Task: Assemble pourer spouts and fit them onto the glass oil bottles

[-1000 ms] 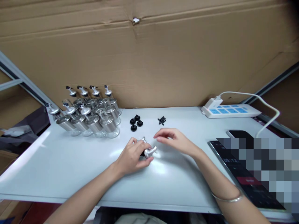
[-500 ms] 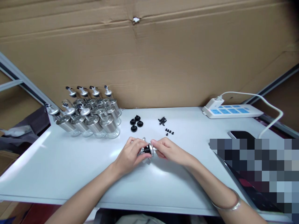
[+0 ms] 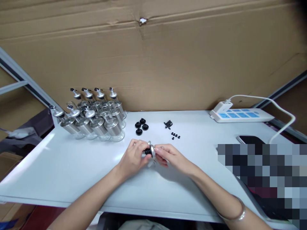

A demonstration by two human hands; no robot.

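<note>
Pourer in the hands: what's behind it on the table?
Beyond the pourer lie four black discs, a pile of black strips and five small black caps. A silvery piece partly shows just behind it; the left hand and pourer cover the rest.

Left grip (image 3: 133, 159) holds a silver pourer (image 3: 153, 151), right grip (image 3: 172, 156) at its end.

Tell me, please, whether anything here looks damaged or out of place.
Yes: the brown cardboard panel behind the white table has a ragged hole near the picture's top centre, showing white, apparently torn through.
</note>
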